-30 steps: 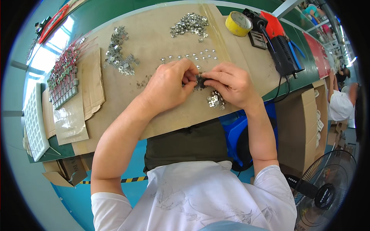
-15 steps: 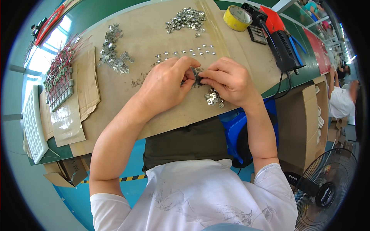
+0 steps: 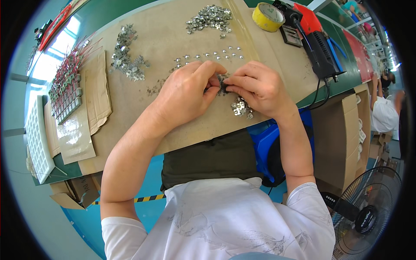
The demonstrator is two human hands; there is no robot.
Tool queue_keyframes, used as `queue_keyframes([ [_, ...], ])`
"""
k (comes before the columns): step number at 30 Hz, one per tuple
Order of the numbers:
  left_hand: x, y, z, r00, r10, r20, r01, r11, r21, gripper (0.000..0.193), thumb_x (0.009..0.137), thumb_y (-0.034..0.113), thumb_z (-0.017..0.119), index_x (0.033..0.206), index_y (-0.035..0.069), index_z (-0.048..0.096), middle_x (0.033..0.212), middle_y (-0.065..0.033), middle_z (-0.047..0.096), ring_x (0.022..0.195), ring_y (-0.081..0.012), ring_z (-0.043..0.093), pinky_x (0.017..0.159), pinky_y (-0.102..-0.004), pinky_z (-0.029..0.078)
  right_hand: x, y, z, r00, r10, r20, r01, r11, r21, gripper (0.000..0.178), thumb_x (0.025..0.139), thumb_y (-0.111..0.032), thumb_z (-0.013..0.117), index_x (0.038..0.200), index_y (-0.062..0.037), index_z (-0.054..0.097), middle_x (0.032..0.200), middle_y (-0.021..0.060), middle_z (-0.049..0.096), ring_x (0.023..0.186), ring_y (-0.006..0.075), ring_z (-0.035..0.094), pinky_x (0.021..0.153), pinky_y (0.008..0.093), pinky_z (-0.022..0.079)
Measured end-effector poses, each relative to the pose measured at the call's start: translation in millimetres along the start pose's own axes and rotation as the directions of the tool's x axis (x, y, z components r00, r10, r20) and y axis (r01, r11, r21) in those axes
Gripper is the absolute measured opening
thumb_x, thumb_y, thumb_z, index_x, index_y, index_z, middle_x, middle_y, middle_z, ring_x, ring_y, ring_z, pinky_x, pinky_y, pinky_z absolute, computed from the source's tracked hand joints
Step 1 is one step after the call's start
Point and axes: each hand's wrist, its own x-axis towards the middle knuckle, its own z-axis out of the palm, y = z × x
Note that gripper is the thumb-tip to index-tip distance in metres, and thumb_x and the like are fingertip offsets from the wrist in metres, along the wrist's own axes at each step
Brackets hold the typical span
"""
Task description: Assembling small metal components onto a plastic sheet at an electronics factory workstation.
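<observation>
My left hand [image 3: 186,91] is closed in a pinch over the brown work sheet [image 3: 143,99], its fingertips turned toward the other hand. Facing it, my right hand [image 3: 260,89] pinches thumb against forefinger. What either hand holds is too small and hidden to make out. Between the fingertips lie small dark pieces [image 3: 223,82] on the sheet. A little pile of shiny metal clips [image 3: 241,107] sits just under my right hand. Beyond the hands, several small metal parts [image 3: 216,55] stand spread out in rows.
Larger heaps of metal parts lie far back [image 3: 209,19] and left [image 3: 125,54]. A yellow tape roll [image 3: 268,17] and a black tool station [image 3: 323,54] with a cable stand at right. Far left are red-wired pieces [image 3: 67,91] and a white grid tray [image 3: 40,138].
The view has shifted slightly. Both hands keep nearly the same pinched pose, with only small finger movement.
</observation>
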Motion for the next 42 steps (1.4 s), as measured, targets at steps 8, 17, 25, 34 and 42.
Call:
queue_keyframes([
  [8,1,-1,0,1.0,0.0,-0.001,0.0,1.0,-0.011,0.029,0.086,-0.001,0.076,0.114,0.004,0.07,0.089,-0.0111,0.075,0.086,-0.032,0.075,0.076,-0.0442,0.061,2,-4,-1,0.999,-0.022,0.049,0.025,0.998,-0.064,0.018,0.082,-0.009,0.087,0.098,-0.0059,0.081,0.087,0.0057,0.069,0.081,0.0268,0.069,0.066,0.0398,0.056],
  [17,1,-6,0,0.999,-0.042,0.008,0.042,0.998,-0.052,0.025,0.085,0.0,0.078,0.109,0.003,0.072,0.091,-0.0128,0.076,0.086,-0.0308,0.076,0.076,-0.0424,0.062,6,-14,-1,0.993,0.039,0.114,-0.022,0.989,-0.148,0.012,0.086,-0.008,0.081,0.098,-0.0071,0.08,0.087,0.005,0.065,0.083,0.0253,0.068,0.067,0.0397,0.057],
  [25,3,-14,-2,0.998,0.055,0.003,-0.055,0.997,0.048,0.01,0.084,0.0,0.084,0.093,0.002,0.081,0.095,-0.0103,0.077,0.082,-0.0269,0.075,0.072,-0.0364,0.062,8,-16,0,0.987,0.071,0.146,-0.039,0.977,-0.211,0.008,0.088,-0.008,0.078,0.096,-0.0075,0.079,0.091,0.0058,0.065,0.084,0.0268,0.068,0.068,0.0414,0.057],
  [34,3,-13,-3,0.999,0.022,0.036,-0.023,1.0,0.021,0.01,0.084,0.001,0.084,0.092,0.002,0.079,0.098,-0.0085,0.076,0.082,-0.0275,0.073,0.073,-0.0373,0.059,12,-20,-4,0.971,0.113,0.212,-0.074,0.98,-0.183,0.007,0.093,-0.014,0.079,0.096,-0.0085,0.079,0.09,0.0068,0.063,0.082,0.0273,0.068,0.069,0.0415,0.057],
  [42,3,-14,0,0.998,0.048,0.047,-0.049,0.999,0.017,0.009,0.084,-0.001,0.081,0.092,0.0,0.076,0.096,-0.0093,0.073,0.079,-0.0253,0.073,0.072,-0.0358,0.06,12,-21,-14,0.931,0.229,0.284,-0.17,0.961,-0.218,0.013,0.093,-0.018,0.079,0.1,-0.0076,0.081,0.094,0.0099,0.066,0.086,0.0324,0.07,0.075,0.0443,0.058],
])
